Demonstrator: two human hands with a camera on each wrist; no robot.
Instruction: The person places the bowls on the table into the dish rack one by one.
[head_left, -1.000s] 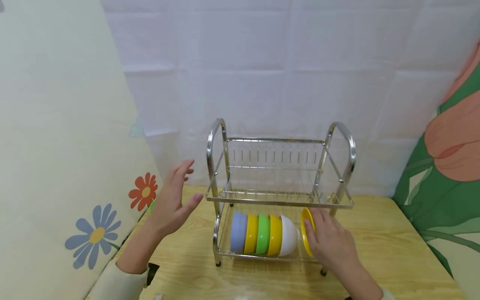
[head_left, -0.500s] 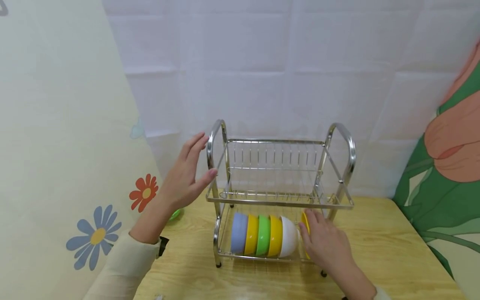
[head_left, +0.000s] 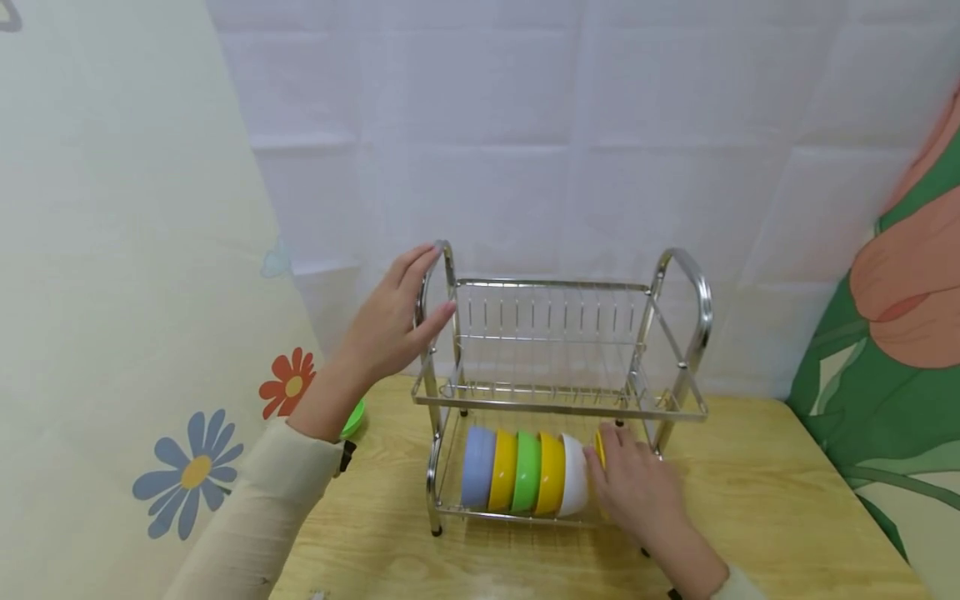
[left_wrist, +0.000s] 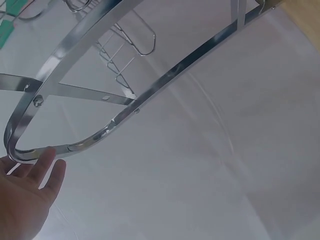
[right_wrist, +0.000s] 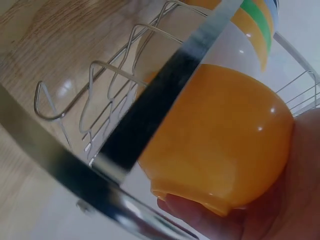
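Observation:
My right hand (head_left: 637,487) holds a yellow bowl (right_wrist: 215,135) on its side at the right end of the lower tier of a metal dish rack (head_left: 558,408). In the right wrist view its fingers curl under the bowl's foot. The bowl stands against a white bowl (head_left: 574,477), last of a nested row with a yellow, a green (head_left: 527,472), another yellow and a light blue bowl (head_left: 477,468). My left hand (head_left: 386,325) touches the rack's left side handle (left_wrist: 65,150) near the top, fingers extended, thumb apart. In the head view, my right hand hides most of the held bowl.
A bright green round item (head_left: 354,419) lies on the wooden table (head_left: 765,492) left of the rack, partly behind my left forearm. The upper tier (head_left: 555,337) overhangs the bowls. A white cloth (head_left: 600,167) hangs behind, with flower-printed panels at both sides.
My left hand has moved up and right from beside the rack to its left handle. My right hand has pushed the yellow bowl left, closing the gap to the white bowl.

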